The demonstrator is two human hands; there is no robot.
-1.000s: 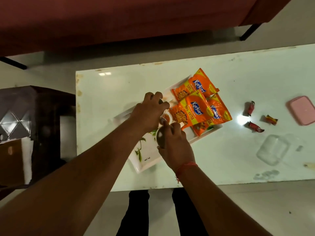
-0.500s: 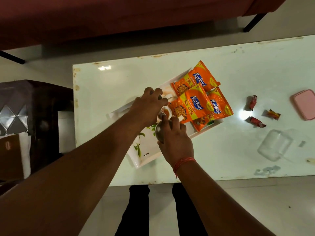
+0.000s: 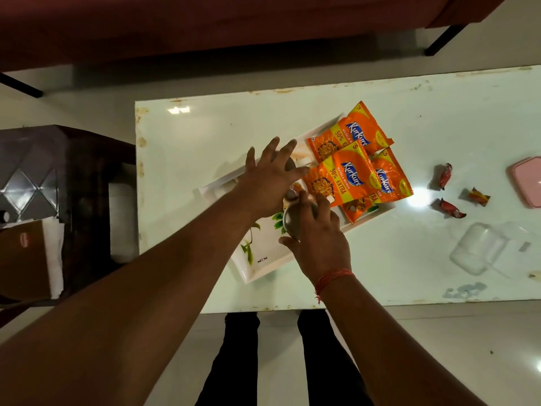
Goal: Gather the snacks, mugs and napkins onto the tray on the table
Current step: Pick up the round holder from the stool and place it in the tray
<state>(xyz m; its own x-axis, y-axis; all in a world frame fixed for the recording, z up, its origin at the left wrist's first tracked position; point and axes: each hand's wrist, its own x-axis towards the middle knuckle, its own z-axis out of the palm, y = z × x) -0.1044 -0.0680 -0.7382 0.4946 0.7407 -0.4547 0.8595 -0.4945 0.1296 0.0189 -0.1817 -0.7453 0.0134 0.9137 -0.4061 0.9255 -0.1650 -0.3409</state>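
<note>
Steel mug (image 3: 295, 222) in right grip (image 3: 320, 238); left hand (image 3: 270, 177) splayed flat above white tray (image 3: 257, 266).

Orange snack packets (image 3: 348, 177) lie on a white, leaf-printed tray (image 3: 263, 259).

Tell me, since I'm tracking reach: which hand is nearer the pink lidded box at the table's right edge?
Right. The right hand grips a mug on the tray, well short of the pink box; the left hand hovers farther left.
</note>
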